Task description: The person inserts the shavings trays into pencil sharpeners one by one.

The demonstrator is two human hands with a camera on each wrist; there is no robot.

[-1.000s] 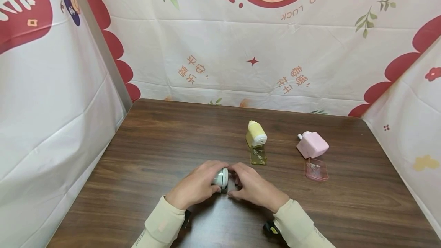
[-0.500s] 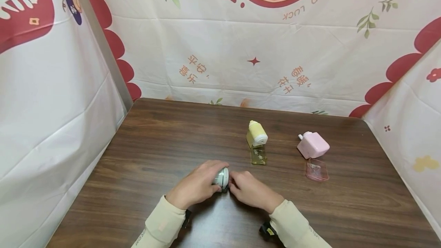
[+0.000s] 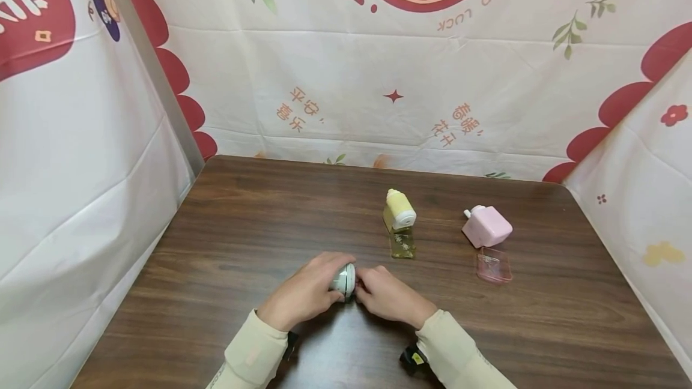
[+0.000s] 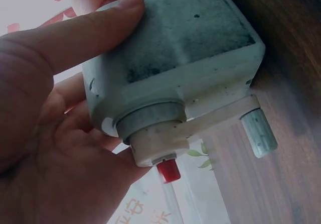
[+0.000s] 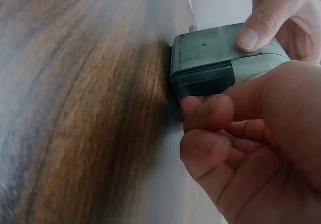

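Observation:
A pale green hand-crank pencil sharpener (image 3: 343,281) is on the table, and my left hand (image 3: 303,293) grips it from the left. The left wrist view shows dark smudges on its body (image 4: 175,53), a crank arm (image 4: 215,116) with a green knob (image 4: 259,133), and a small red tip (image 4: 168,171) at the hub. My right hand (image 3: 393,296) is at the opposite end with its fingers curled. In the right wrist view, its fingertips (image 5: 208,111) sit at the lower edge of the dark shavings drawer area (image 5: 205,81); I cannot tell whether they pinch anything there.
Farther back stands a yellow sharpener (image 3: 400,209), with a translucent yellow drawer (image 3: 402,245) in front of it. To the right is a pink sharpener (image 3: 488,227) and its translucent pink drawer (image 3: 494,266). A printed cloth (image 3: 346,65) hangs behind the wooden table (image 3: 243,209).
My right hand's fingers were spread around a greyish translucent patch by the sharpener; they have curled and moved left, close against its end. The left hand keeps its grip.

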